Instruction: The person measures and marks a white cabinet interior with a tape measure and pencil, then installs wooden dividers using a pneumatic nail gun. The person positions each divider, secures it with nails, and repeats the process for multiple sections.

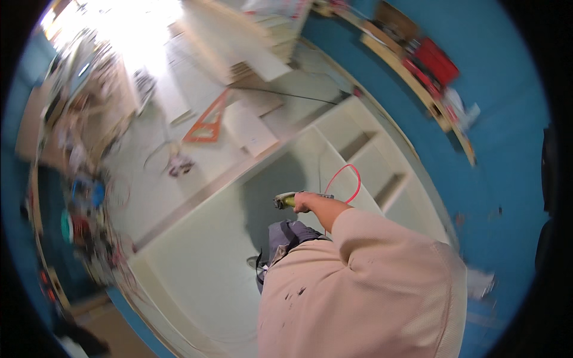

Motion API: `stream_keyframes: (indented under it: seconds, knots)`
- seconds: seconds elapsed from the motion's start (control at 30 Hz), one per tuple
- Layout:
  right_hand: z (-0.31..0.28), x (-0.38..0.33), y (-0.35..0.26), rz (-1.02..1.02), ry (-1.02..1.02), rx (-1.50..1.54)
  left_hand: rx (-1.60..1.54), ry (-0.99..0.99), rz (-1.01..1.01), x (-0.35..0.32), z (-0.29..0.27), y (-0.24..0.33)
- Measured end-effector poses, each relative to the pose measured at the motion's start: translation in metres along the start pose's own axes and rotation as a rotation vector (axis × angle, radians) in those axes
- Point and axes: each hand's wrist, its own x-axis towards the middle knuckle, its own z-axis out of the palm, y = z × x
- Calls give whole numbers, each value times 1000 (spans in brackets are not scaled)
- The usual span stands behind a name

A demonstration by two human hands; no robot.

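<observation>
My right hand (303,201) is closed around the grip of a yellow-green and metal air nail gun (285,201), held out in front of my waist. A red air hose (359,182) loops up behind the tool on its right side. Beneath the tool spreads a large pale cabinet frame (206,238), lying flat, with dividers forming compartments on the right. My grey-trousered legs stand over it, and a shoe shows at its surface. The nail gun hangs apart from the panel. No part of my left hand shows.
An orange triangular square (207,122) lies on the floor beyond, beside pale boards (248,128). A dark cable (286,94) crosses there. Along the right wall, a wooden shelf (412,74) carries a red case (434,62). Clutter and scrap material (89,119) line the left side.
</observation>
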Motion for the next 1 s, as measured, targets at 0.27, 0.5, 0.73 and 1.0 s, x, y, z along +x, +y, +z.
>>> stream_keyframes:
  seconds: [0.27, 0.5, 0.73, 1.0]
  knots:
    - [164, -90, 85, 374, 41, 652, 377, -375, 149, 137, -25, 108]
    - [348, -148, 39, 674, 46, 1053, 581, -537, 137, 247, -6, 205]
    - [350, -157, 51, 923, -115, 1393, 664, -861, 386, 208, 157, 361]
    - [175, -138, 50, 847, 171, 1682, 1216, -948, 605, 335, 276, 377]
